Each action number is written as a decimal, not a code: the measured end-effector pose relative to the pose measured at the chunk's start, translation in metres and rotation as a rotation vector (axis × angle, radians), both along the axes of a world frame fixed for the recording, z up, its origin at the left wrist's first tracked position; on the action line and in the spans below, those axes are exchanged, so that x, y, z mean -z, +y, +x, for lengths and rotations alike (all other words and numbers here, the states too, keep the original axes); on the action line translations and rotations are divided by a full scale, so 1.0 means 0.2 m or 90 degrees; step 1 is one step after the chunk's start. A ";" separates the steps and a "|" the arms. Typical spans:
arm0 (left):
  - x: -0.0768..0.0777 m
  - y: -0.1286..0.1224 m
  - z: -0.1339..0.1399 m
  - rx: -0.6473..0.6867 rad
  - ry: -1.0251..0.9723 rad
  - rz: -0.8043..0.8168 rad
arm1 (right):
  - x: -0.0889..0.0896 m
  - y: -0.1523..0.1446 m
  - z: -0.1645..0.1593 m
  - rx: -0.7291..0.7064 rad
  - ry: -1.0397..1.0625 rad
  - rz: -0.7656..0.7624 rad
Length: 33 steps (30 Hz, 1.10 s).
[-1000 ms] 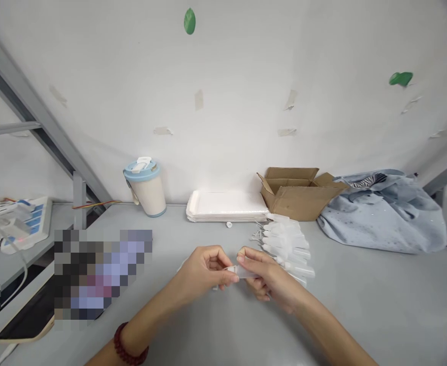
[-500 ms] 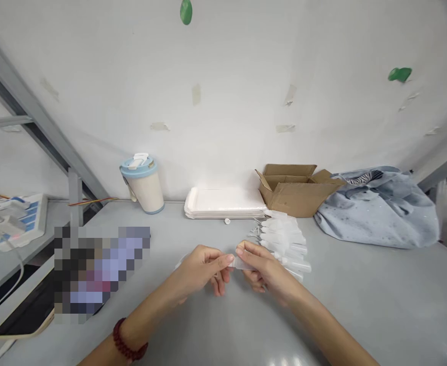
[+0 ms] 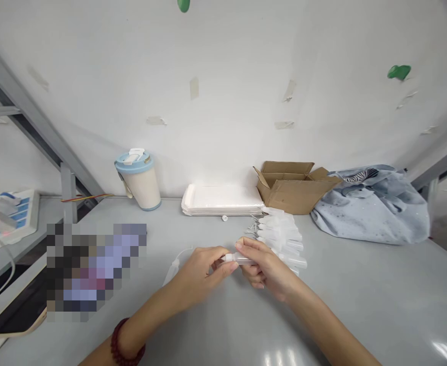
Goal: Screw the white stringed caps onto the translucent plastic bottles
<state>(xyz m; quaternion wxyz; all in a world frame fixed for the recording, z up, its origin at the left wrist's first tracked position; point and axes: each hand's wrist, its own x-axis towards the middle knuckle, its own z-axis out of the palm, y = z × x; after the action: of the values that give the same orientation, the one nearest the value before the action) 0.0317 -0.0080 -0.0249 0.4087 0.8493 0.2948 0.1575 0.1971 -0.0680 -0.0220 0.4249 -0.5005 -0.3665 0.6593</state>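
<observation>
Between my two hands, a small translucent plastic tube [image 3: 243,260] with a white cap lies roughly level above the table. My left hand [image 3: 196,274] pinches the white cap end with thumb and fingers. Around the tube's body my right hand [image 3: 264,265] is closed, thumb on top. Several similar tubes [image 3: 284,235] with thin white tails lie in an overlapping pile just behind my right hand. Another tube [image 3: 172,270] with a thin looped tail lies left of my left hand, partly hidden by the forearm. A small white round piece [image 3: 224,218] rests farther back.
A stack of white padded envelopes [image 3: 223,201] lies against the wall, with an open cardboard box [image 3: 295,195] and a grey-blue cloth bag [image 3: 372,213] to its right. A lidded tumbler [image 3: 141,185], a blurred-out device [image 3: 101,269] and a power strip [image 3: 27,216] are on the left.
My left fingers have shifted on the cap end, and more of the tube shows between the hands. The tube left of my left hand is now more visible. The view has shifted slightly.
</observation>
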 end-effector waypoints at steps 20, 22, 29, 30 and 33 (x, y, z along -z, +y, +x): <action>0.06 -0.04 0.02 -0.011 -0.049 0.192 | 0.04 0.01 -0.01 0.088 -0.120 0.068; 0.03 -0.03 0.01 0.001 0.003 0.070 | 0.04 0.01 -0.02 0.132 -0.227 0.130; -0.03 0.01 -0.01 0.043 -0.047 -0.407 | 0.04 -0.01 -0.04 0.135 -0.389 0.302; -0.04 0.01 -0.01 0.037 -0.065 -0.447 | 0.04 -0.01 -0.04 0.129 -0.378 0.307; -0.03 0.00 0.00 0.028 -0.064 -0.448 | 0.05 0.00 -0.04 0.125 -0.358 0.296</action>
<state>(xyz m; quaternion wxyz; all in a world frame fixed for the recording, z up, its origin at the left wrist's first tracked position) 0.0317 -0.0077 -0.0188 0.6937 0.6537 0.2920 0.0789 0.1899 -0.0689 -0.0327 0.4709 -0.5852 -0.5589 0.3514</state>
